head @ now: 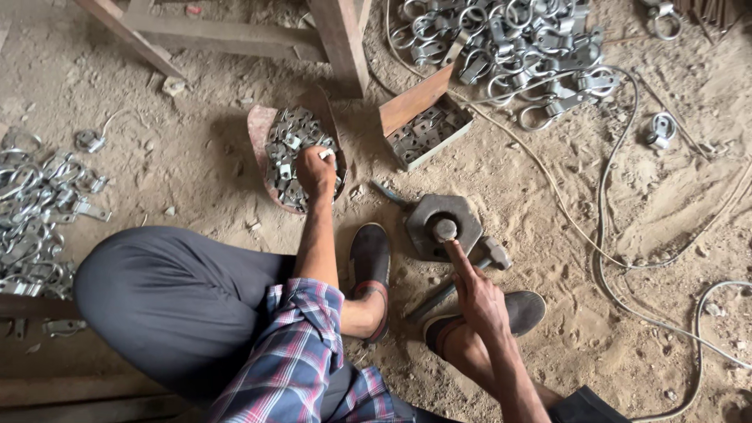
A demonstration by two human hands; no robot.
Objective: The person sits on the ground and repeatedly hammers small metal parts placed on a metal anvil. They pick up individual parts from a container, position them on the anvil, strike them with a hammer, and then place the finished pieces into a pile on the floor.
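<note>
I sit on a sandy floor. My left hand (316,169) reaches into a rust-brown curved tray (259,129) full of small grey metal brackets (290,137) and closes on one bracket. My right hand (475,291) stretches a finger up to the round steel post (445,229) that stands on a dark hexagonal metal block (458,211). A hammer (489,254) lies across my right shoe, just under that hand. My left shoe (370,258) rests between the tray and the block.
A small open box of metal plates (429,131) sits behind the block. Heaps of ring-and-bracket pieces lie at top right (517,47) and at far left (35,211). Wooden legs (341,43) stand at top. Cables (603,235) run across the right floor.
</note>
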